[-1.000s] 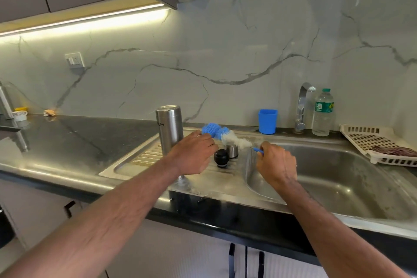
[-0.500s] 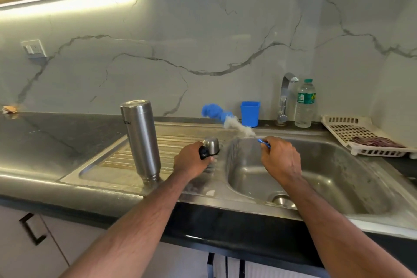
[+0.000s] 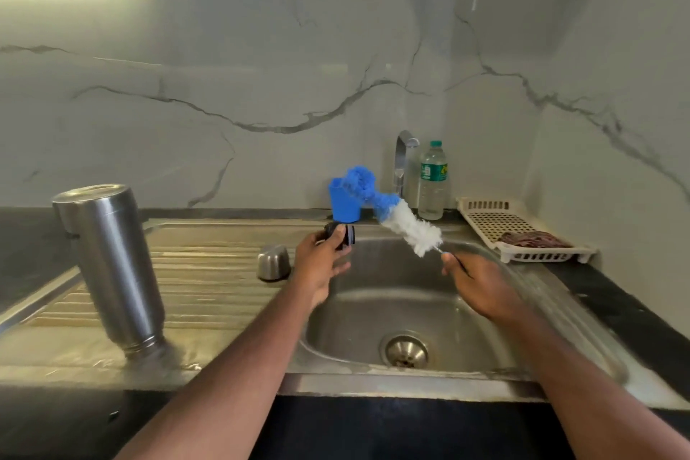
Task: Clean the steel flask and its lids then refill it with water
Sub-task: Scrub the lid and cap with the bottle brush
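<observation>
Marble-patterned wall panels rise behind a dark kitchen counter holding a stainless steel sink (image 3: pixel 582 314) with a ribbed draining board to the left of its basin. Farthest left of the basin, the steel flask (image 3: pixel 112 265) stands mouth-down on the draining board, its long axis close to vertical and its flat base leaning up and to the left in this wide view. Nearer the basin, a domed steel lid (image 3: pixel 273 262) rests on the board, just beside the basin's left rim. At that rim the left hand (image 3: pixel 321 265) is closed around a small black inner lid (image 3: pixel 341 233), held above the basin. Over the basin's right half, the right hand (image 3: pixel 481 284) grips the thin handle of a bottle brush (image 3: pixel 395 213), whose long axis slants up and left, white bristles first, blue tip nearest the black lid. Judging by this, the step is scrubbing the inner lid; it would go best with the lid kept over the basin, turned so the bristles reach its grooves. Behind the basin stand a blue cup (image 3: pixel 341 207), the tap (image 3: pixel 402 161) and a water bottle (image 3: pixel 432 183); to its right lies a cream drying tray (image 3: pixel 537 254).
</observation>
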Demonstrator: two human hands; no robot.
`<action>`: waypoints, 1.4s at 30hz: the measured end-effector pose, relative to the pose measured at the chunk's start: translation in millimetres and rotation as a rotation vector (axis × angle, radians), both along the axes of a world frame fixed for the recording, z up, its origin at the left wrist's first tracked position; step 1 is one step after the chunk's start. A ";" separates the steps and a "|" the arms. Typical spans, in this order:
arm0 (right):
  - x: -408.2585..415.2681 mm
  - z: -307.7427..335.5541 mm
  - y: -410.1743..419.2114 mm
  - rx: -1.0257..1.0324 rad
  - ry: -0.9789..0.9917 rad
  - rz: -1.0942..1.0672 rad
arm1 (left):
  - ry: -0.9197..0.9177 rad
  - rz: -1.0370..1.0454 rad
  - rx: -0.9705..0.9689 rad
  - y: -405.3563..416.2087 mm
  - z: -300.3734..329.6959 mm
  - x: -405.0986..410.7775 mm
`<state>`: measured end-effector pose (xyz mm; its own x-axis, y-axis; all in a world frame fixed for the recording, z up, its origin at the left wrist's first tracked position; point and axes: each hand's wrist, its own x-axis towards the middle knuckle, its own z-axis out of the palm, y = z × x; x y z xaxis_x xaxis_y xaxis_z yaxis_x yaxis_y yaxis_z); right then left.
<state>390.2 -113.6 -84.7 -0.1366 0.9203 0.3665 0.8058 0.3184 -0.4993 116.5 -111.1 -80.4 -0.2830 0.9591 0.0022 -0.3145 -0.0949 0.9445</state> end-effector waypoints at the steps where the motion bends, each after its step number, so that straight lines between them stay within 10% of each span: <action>1: -1.9 1.4 1.8 -0.005 0.000 0.010 | 0.030 0.008 -0.023 6.0 -0.5 6.3; 11: -5.9 -7.2 21.9 -0.070 -0.009 0.062 | 0.086 0.030 0.076 38.2 -17.6 1.8; 21: 11.5 -16.4 20.8 -0.033 -0.123 0.009 | 0.688 0.233 0.191 35.0 -22.7 -7.9; 42: 32.7 -22.3 22.3 -0.097 -0.137 -0.043 | 0.696 0.147 0.165 42.3 -30.0 -3.8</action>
<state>423.0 -91.3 -107.0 -0.1385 0.9567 0.2560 0.8803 0.2373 -0.4109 112.7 -68.9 -110.4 -0.2893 0.8831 0.3695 0.3808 -0.2479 0.8908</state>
